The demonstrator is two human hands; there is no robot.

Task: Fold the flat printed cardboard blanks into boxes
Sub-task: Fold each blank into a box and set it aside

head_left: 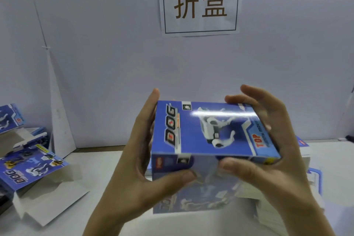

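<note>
I hold the blue glossy printed cardboard box (210, 130) above the middle of the white tabletop (99, 165). My left hand (138, 159) and right hand (268, 151) clasp its opposite ends, thumbs pressing the near wall, apparently to square it. Partly folded blue boxes (32, 168) lie at the left edge.

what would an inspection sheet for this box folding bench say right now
surface: pale table.
job's things: blue printed box, formed and held up off the table; flat blanks stacked beneath it and to the right; partly folded boxes at left, flaps open.
clutter: white card sheet leaning against the wall at left.
grippers: left hand grips the box's left side, thumb on the front face; right hand grips its right end, fingers over the far edge.
cables: nothing seen.
surroundings: pale wall panel with a paper sign bearing two characters.
</note>
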